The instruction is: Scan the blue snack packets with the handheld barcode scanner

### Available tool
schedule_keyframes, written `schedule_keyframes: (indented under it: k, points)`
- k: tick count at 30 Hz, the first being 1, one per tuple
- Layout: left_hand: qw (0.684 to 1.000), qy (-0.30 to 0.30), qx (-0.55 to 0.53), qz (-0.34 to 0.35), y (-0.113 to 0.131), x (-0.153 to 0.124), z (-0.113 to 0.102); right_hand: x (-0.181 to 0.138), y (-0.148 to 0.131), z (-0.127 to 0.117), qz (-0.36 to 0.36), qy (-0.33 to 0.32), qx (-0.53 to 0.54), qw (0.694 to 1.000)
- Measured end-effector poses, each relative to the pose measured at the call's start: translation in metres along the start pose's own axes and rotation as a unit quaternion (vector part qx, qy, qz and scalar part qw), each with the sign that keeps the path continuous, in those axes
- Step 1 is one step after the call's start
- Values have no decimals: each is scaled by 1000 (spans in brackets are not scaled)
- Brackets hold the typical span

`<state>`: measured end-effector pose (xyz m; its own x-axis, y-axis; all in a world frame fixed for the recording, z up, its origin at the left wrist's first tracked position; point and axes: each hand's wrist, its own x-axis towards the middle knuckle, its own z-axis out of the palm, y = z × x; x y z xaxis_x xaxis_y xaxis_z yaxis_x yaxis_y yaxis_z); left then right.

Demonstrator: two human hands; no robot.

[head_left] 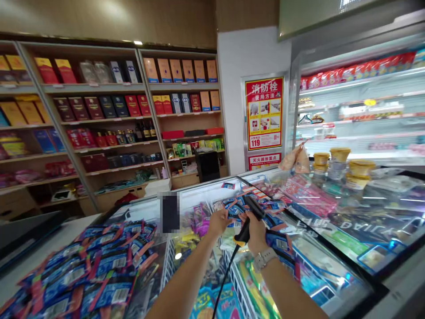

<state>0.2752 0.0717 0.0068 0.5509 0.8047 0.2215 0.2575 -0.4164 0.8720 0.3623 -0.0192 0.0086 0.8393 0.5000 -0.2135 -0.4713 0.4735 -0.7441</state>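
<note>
My right hand (256,230), with a watch (264,259) on its wrist, is wrapped round a black barcode scanner (245,230) with a yellow edge. The scanner's cord (226,277) runs down toward the front. My left hand (218,223) pinches the edge of a blue snack packet (235,208), just left of the scanner's head. More blue packets (279,241) lie loose on the freezer glass around and beyond my hands. A large heap of the same packets (109,261), several with barcodes upward, lies at the left.
Under the freezer's glass top (195,201) are wire baskets (237,283) of bagged food. Yellow-lidded tubs (360,173) stand at the right, near a lit refrigerated shelf (352,110). Shelves of boxed bottles (119,106) line the back wall. A dark metal edge (318,241) crosses the right side.
</note>
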Motion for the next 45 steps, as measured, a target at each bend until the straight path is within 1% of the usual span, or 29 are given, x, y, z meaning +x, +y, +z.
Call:
schedule_keyframes:
  k: [2,4,7,9,10,13,16,19,21,24,28,31,34,37,40,42,43,45]
  points:
    - [997,28,-75,12,-13,-16,-32,-19,1,5,36,-47,-14,998]
    - [991,74,-114,7,-27,-38,-68,-39,4,9,74,-111,-45,990]
    - [977,158,-143,-22,-47,-72,-116,-71,13,16,135,-209,-120,961]
    - [962,215,-161,-42,-57,-92,-138,-92,20,23,158,-268,-172,935]
    - [955,238,-168,-51,-60,-99,-144,-101,24,27,157,-290,-194,924]
    - [924,291,-234,-81,-64,-111,-150,-124,31,36,120,-340,-248,899]
    - [897,303,-310,-86,-64,-112,-148,-137,33,33,57,-387,-326,861]
    - [893,306,-323,-70,-67,-110,-146,-143,32,23,-4,-411,-413,813]
    - [895,306,-319,-64,-71,-109,-146,-145,30,17,-23,-413,-450,791]
    - [899,298,-317,-53,-72,-110,-145,-147,27,15,-46,-414,-483,770]
    - [894,304,-324,-51,-68,-111,-144,-147,21,18,-75,-413,-512,749]
    - [894,294,-333,-50,-68,-111,-145,-147,18,19,-59,-414,-511,751]
    - [900,283,-326,-48,-71,-111,-147,-147,21,19,-38,-410,-489,769]
    - [912,283,-293,-37,-73,-111,-145,-144,27,18,-9,-418,-426,802]
    - [919,303,-250,-15,-69,-113,-144,-140,36,18,38,-427,-325,843]
    - [915,326,-237,-5,-64,-116,-151,-142,43,22,79,-417,-253,870]
    - [911,341,-230,0,-60,-119,-158,-144,46,27,104,-407,-212,882]
    - [903,381,-200,9,-52,-126,-182,-154,55,41,170,-384,-119,900]
